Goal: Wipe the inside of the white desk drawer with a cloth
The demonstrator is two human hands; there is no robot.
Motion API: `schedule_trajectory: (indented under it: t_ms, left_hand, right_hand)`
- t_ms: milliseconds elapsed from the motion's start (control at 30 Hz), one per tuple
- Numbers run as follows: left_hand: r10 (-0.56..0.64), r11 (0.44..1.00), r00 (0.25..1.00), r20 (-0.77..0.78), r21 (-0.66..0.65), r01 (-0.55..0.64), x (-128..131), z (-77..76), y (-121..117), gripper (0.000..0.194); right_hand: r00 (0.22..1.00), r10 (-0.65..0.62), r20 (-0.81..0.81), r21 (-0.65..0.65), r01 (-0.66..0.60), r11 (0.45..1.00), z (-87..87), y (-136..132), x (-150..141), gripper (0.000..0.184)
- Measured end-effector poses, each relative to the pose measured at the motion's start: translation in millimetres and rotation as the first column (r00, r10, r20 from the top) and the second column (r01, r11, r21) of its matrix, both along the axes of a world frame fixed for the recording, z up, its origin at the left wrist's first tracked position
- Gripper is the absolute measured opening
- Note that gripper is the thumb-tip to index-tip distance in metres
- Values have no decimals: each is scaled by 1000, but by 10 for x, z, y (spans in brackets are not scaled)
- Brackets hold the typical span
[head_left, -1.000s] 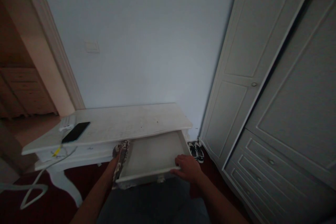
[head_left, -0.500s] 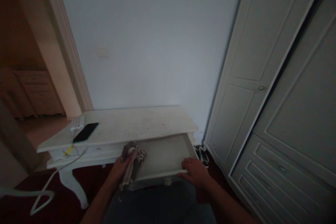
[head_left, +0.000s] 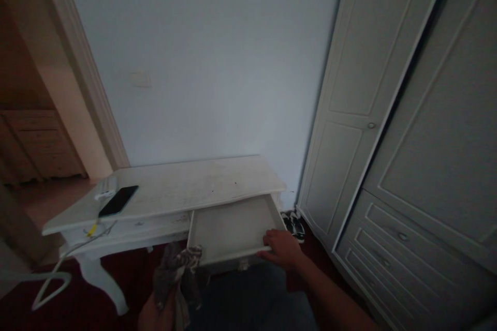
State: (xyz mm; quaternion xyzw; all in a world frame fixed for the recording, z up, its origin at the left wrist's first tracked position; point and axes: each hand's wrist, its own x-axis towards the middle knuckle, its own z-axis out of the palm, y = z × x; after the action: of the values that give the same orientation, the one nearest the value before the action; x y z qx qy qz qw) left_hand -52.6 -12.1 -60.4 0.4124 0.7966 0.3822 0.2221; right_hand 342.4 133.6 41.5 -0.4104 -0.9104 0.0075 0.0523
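A white drawer point(head_left: 229, 227) is pulled out of a low white table point(head_left: 186, 181), and I see only its bare bottom inside. My right hand point(head_left: 281, 248) grips the drawer's front edge near its right corner, fingers over the rim and thumb outside. Below the drawer's left front corner, my left hand point(head_left: 157, 315) is closed on a crumpled grey and beige patterned cloth point(head_left: 176, 274). The cloth hangs loosely and hides part of that hand. Its upper end lies at or just in front of the drawer's corner; contact I cannot tell.
A phone point(head_left: 118, 200) and a small white box point(head_left: 105, 187) rest on the table's left end, near a white cable point(head_left: 58, 274). Dark shoes point(head_left: 294, 226) stand on the red floor at the right. A tall wardrobe point(head_left: 349, 114) closes off the right side.
My left hand with the cloth has moved down and toward me, away from the drawer's left side. My right hand keeps its hold on the drawer front. The view has shifted slightly.
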Motion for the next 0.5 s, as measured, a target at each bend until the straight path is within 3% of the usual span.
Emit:
schedule_trajectory:
  t_ms: [67,133,233,367,433,500]
  left_hand:
    - [-92,987,977,-193,115,116,206,59,-18,57]
    - [-165,944,903,-396,201,261,375,223,84,69]
    - [-235,923,817,-526,142,357,451,514,306,71]
    - [-408,868,708,-576,-5,496,205,674,398,70]
    - [-457,844,723,-518,6,537,8,688,333,62]
    - [-462,849,792,-399,59,525,-144,734,239,54]
  right_hand:
    - [1000,4,11,3,-4,1000,-8,-2,1,63]
    - [1000,1,12,8,-1,1000,-15,-3,2,64]
    - [1000,2,3,15,-2,1000,-18,-5,2,66]
    - [1000,13,6,18,-13,1000,1,-13,3,68]
    - [1000,15,8,20,-15,1000,8,-17,2,69]
    - [1000,16,4,21,-16,1000,4,-17,-1,70]
